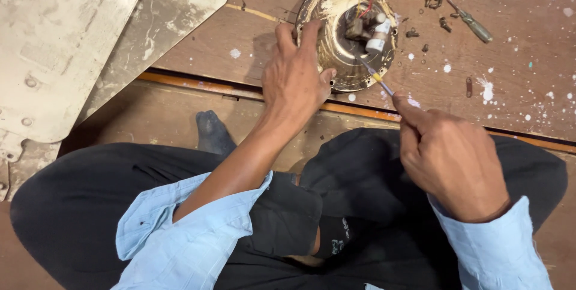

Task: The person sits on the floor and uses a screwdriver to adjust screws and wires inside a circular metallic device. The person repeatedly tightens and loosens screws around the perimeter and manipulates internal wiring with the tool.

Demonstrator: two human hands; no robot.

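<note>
Seated cross-legged on a worn wooden floor (198, 50) spotted with white paint; black trousers and light blue sleeves fill the lower frame. A round metal housing (327, 44), brassy and smeared with pale residue, lies open side up on the boards near the top centre. Inside its bowl: a white cylinder part (378, 37), a dark block beside it, and a short red wire above them. Left hand (294, 77) lies over the near-left rim of the housing, fingers spread and pressing on the edge, thumb down at the lower rim; it steadies the piece rather than closing around it. Right hand (453, 158) is closed tight around a thin screwdriver (377, 77), most of the handle hidden in the fist; the shaft runs up and left, with a small yellow and blue band showing, and the tip sits inside the bowl just below the white cylinder. Whether the tip touches a screw cannot be told. To the right of the housing, several loose dark screws (437, 8) and small fittings lie scattered on the boards, and a second screwdriver (474, 24) with a greenish handle rests beyond them toward the top right. Two dirty pale fan blades (78, 32) cover the top left corner, overlapping each other.
</note>
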